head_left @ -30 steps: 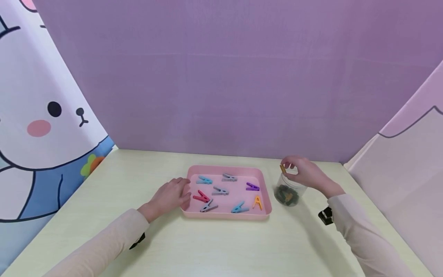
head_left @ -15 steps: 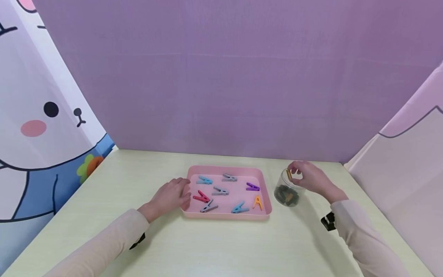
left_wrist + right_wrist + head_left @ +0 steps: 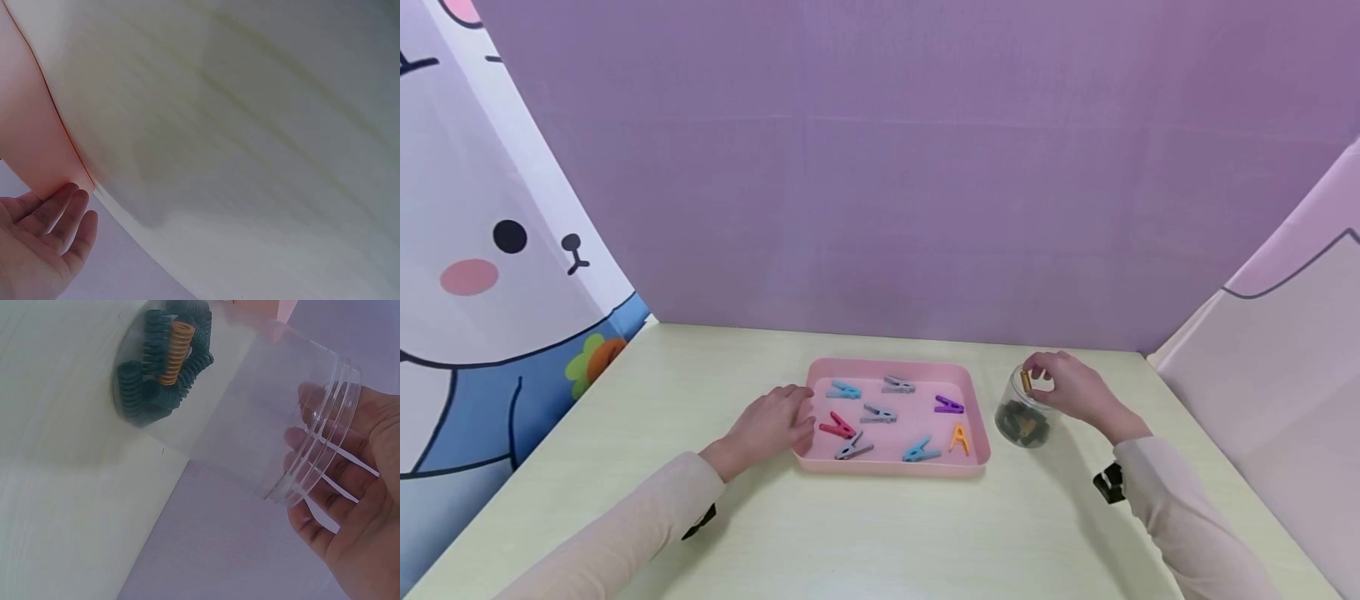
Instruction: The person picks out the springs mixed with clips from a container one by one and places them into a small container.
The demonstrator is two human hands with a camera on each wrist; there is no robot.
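My right hand (image 3: 1073, 392) pinches a small orange coil spring (image 3: 1026, 381) at the mouth of a clear jar (image 3: 1009, 400). Seen from the right wrist, its fingers (image 3: 350, 481) show partly through the jar's transparent rim, and the held spring is hidden. Several dark green springs (image 3: 131, 390) and one orange spring (image 3: 178, 353) lie at the jar's bottom. My left hand (image 3: 767, 421) holds the left rim of a pink tray (image 3: 887, 468). From the left wrist, its fingers (image 3: 56, 209) lie along the tray's outer wall (image 3: 37, 125).
Several plastic clothespins lie spread in the tray, among them a red one (image 3: 837, 425), a purple one (image 3: 949, 405) and a yellow one (image 3: 959, 437). The jar stands right of the tray on a pale table (image 3: 880, 533). A purple backdrop (image 3: 880, 167) rises behind.
My right hand has moved right and slightly down with the orange spring, from the jar's left edge to its mouth. The left hand stays at the tray.
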